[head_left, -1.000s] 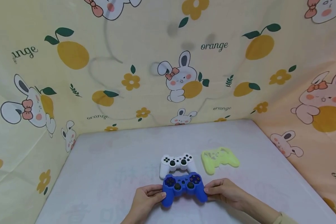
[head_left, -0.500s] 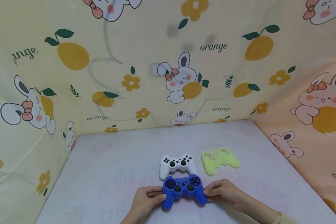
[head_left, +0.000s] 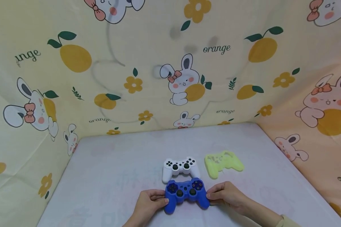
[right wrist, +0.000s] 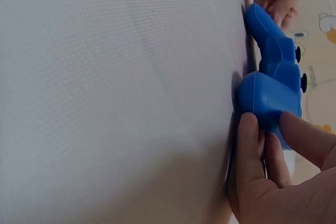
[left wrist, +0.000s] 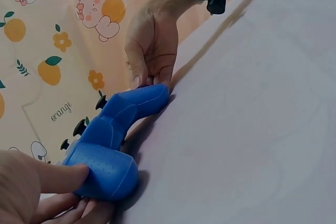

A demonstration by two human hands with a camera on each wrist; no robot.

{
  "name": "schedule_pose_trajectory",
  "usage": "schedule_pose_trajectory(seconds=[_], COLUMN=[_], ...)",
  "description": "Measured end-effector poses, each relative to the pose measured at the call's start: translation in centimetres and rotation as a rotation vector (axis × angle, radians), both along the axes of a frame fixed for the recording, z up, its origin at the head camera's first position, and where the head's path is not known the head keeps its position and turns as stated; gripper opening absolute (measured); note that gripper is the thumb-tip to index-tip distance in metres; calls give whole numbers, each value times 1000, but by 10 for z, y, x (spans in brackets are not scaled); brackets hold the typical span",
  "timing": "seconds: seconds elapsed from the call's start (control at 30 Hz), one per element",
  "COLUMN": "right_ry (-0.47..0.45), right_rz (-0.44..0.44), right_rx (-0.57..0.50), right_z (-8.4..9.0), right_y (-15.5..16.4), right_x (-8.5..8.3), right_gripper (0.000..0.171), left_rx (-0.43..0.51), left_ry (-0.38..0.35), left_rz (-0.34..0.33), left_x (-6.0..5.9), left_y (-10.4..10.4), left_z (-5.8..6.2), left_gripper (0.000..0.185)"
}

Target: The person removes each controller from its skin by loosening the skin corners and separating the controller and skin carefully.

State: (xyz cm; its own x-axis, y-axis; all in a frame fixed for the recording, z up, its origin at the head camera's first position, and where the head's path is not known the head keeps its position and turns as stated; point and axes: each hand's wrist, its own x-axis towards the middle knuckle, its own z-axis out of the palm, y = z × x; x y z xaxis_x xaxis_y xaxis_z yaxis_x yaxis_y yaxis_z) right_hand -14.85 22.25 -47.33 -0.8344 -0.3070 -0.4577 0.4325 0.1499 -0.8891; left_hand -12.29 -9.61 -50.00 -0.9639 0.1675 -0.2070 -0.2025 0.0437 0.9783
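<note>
Both hands, left hand [head_left: 148,203] and right hand [head_left: 228,195], curl fingers round the rubbery, dimpled blue controller's [head_left: 186,194] rounded grips.

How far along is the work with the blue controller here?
Looks done: the blue controller seems fully sleeved. In hand: left hand and right hand each hold one grip. Left: the white controller is bare, and the yellow-green sleeve lies empty beside it.

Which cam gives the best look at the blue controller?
Head view: the blue controller shows whole from above, sticks and buttons visible, left hand and right hand holding its grips. Left wrist view shows it edge-on; right wrist view shows mostly one grip.
</note>
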Motion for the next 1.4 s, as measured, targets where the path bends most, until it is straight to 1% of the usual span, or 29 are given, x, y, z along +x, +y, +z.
schedule_pose_trajectory(seconds=[0.13,0.3,0.53,0.77,0.9,1.1,1.23,1.4], right_ry=[-1,-2,14,19,22,13,11,32], right_rz=[-2,-6,-2,5,8,0,-3,13], right_rx=[22,66,81,101,92,82,92,102], right_z=[0,0,0,-3,-5,-4,-2,-1], right_y=[0,0,1,3,5,2,1,-1], right_x=[0,-1,-1,-1,-1,-2,-3,-2], right_gripper=[13,13,13,12,12,13,13,12], left_rx=[-27,-30,-54,-57,-53,-49,-38,-33], left_ry=[14,15,-6,10,7,-6,8,18], left_rz=[-20,-32,-33,-35,-39,-48,-63,-84], left_x=[0,2,2,5,6,2,0,-1], left_y=[0,0,0,3,4,1,-2,-5], left_z=[0,4,4,4,4,3,3,5], left_gripper=[30,31,31,31,31,30,30,30])
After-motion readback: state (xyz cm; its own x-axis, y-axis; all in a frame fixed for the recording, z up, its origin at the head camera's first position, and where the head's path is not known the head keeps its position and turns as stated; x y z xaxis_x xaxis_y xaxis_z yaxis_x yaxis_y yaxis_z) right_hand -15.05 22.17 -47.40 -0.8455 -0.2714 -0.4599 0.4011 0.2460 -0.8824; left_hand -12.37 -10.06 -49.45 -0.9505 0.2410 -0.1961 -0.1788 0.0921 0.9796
